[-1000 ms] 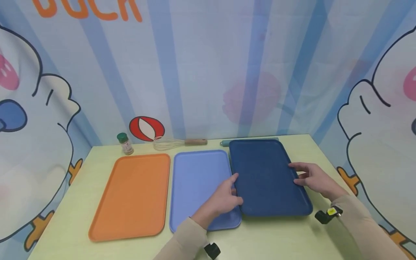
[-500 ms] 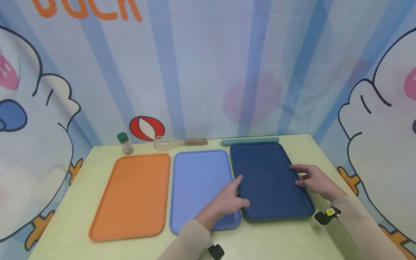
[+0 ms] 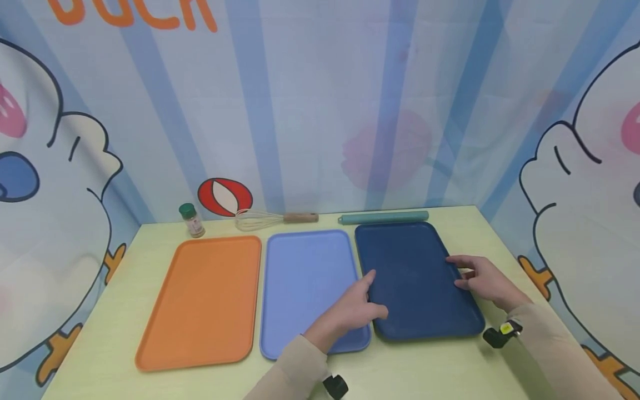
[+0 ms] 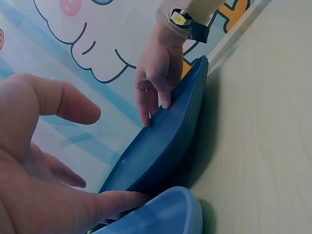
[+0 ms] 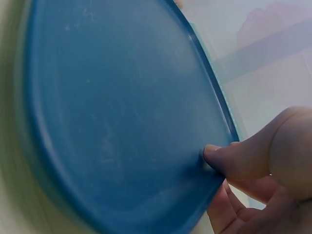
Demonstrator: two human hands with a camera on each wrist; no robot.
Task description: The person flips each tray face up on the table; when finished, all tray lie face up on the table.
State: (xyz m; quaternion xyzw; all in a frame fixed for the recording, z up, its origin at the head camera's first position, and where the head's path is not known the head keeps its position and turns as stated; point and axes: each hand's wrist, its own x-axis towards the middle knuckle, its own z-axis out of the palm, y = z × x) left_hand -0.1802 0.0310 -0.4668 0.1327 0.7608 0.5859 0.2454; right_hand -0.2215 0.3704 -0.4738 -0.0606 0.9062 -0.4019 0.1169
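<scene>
A dark blue tray (image 3: 417,283) lies at the right, its left edge close to the light blue tray (image 3: 305,283). On its right rim is my right hand (image 3: 482,280); the thumb (image 5: 219,157) lies over the rim and the other fingers are on the outer side, pinching it. My left hand (image 3: 352,305) is at the dark tray's left edge, above the light blue tray. In the left wrist view its digits are spread, one finger (image 4: 119,199) reaching down to the gap between the trays, another raised apart. An orange tray (image 3: 202,303) lies at the left.
Along the back edge are a green-capped jar (image 3: 192,220), a whisk (image 3: 275,219) with a brown handle and a teal rod-shaped thing (image 3: 384,217). A printed cloth backdrop (image 3: 320,111) rises behind the pale table (image 3: 400,369).
The dark blue tray has come down and slightly nearer to me, uncovering the teal rod behind it. My left hand has shifted a little right and its digits have loosened; the right hand stays on the rim.
</scene>
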